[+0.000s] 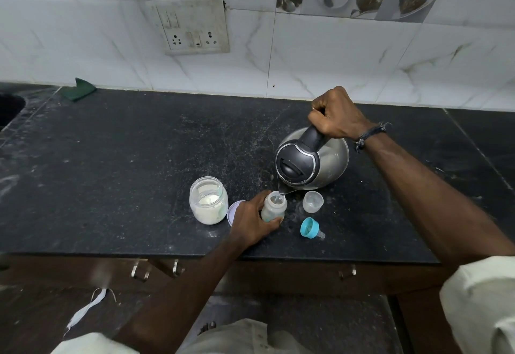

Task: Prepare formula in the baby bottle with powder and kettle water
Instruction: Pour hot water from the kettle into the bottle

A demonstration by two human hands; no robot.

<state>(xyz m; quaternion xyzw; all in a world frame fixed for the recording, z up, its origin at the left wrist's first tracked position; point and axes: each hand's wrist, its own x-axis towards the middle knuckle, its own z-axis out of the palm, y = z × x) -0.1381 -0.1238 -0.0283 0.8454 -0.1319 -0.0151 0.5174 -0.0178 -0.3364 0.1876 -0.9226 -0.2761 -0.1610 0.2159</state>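
A small clear baby bottle (274,206) stands upright on the black counter (125,164), gripped by my left hand (252,219) around its lower half. My right hand (335,113) clasps the black handle of a steel kettle (312,160) tipped toward the bottle. The kettle's spout hangs over the bottle's open mouth and a thin stream of water falls in. An open jar of white powder (208,200) stands just left of my left hand. The blue collar with teat (310,227) lies on its side to the bottle's right.
A clear cap (312,201) sits upside down beside the kettle. The jar's pale lid (233,212) lies behind my left hand. A green cloth (79,90) lies at the back left near a sink edge (11,108). A wall socket plate (192,26) hangs above the counter.
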